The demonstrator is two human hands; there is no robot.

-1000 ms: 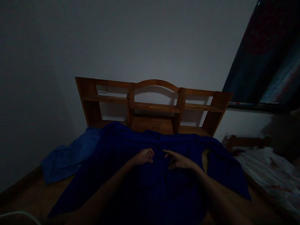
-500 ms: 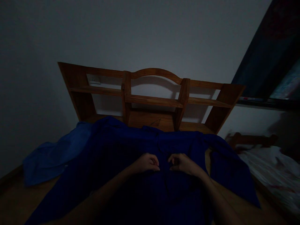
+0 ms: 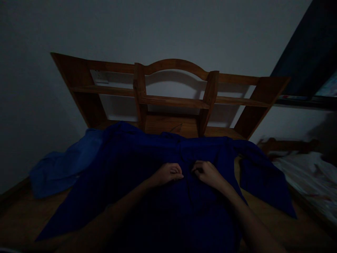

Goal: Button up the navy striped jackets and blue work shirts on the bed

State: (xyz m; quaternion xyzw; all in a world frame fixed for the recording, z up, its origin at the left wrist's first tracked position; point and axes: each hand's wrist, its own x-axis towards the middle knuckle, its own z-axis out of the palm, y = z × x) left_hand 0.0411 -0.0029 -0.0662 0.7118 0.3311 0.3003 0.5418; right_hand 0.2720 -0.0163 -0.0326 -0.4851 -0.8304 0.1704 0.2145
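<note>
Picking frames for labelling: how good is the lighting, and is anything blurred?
Head view: very dim; the blue garment loses its folds in shadow, left hand and right hand barely lit. Head view: white bedding is smeared; wooden shelf splays from lens distortion.

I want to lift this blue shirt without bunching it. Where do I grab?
Likely both shoulders beside the collar, reaching from the near side. The dark blue shirt lies flat, collar toward the wooden shelf, sleeves spread; the left hand and right hand are closed on its front centre.
</note>
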